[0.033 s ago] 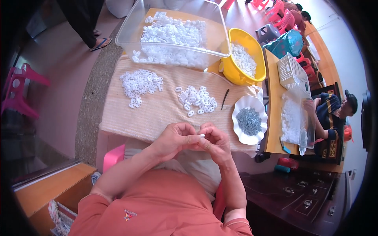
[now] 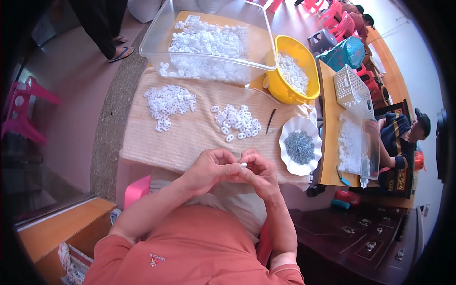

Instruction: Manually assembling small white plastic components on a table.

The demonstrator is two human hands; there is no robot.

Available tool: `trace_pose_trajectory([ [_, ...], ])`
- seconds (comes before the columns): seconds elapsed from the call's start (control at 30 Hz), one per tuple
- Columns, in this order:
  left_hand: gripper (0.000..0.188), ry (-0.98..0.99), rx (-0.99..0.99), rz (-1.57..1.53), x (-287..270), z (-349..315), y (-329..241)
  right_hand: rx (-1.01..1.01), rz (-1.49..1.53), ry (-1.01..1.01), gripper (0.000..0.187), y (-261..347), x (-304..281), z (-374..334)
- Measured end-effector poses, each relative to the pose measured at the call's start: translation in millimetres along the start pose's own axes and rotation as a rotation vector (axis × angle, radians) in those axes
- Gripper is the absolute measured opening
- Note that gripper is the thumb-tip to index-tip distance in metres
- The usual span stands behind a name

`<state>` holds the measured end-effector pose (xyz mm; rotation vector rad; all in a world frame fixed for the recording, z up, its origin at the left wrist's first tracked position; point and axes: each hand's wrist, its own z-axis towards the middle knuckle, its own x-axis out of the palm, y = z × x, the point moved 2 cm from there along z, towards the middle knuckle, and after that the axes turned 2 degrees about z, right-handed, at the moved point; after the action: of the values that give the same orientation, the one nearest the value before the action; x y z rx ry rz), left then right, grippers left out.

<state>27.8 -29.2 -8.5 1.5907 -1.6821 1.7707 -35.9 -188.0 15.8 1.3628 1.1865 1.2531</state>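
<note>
Above my lap, at the near edge of the table, my left hand (image 2: 211,167) and my right hand (image 2: 260,175) meet with fingertips pinched together. Between them shows the tip of a small white plastic piece (image 2: 243,165); the fingers hide the rest of it. Just beyond lies a loose pile of white oval pieces with two holes (image 2: 232,121). Farther left is a second pile of similar white pieces (image 2: 168,102). To the right, a white scalloped dish (image 2: 287,159) holds many small grey-blue parts, and a thin black strip (image 2: 271,120) lies beside it.
A clear plastic bin (image 2: 213,61) of white pieces stands at the back, with a yellow basin (image 2: 311,71) to its right. On the wooden table (image 2: 330,161) at right are a white basket (image 2: 349,88) and a clear tray (image 2: 373,142), where another person sits. Someone stands at far left.
</note>
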Motion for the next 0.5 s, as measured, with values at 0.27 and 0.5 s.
trace_pose_trajectory([
  [0.27,0.012,-0.143,-0.004,0.029,13.2,-5.3,-8.0,-0.351,-0.835,-0.32,0.009,59.1,-66.0,37.5],
  [0.5,0.011,-0.266,0.007,0.151,10.9,-4.5,-15.5,-0.505,-1.11,-0.581,0.015,105.9,-66.5,77.4],
])
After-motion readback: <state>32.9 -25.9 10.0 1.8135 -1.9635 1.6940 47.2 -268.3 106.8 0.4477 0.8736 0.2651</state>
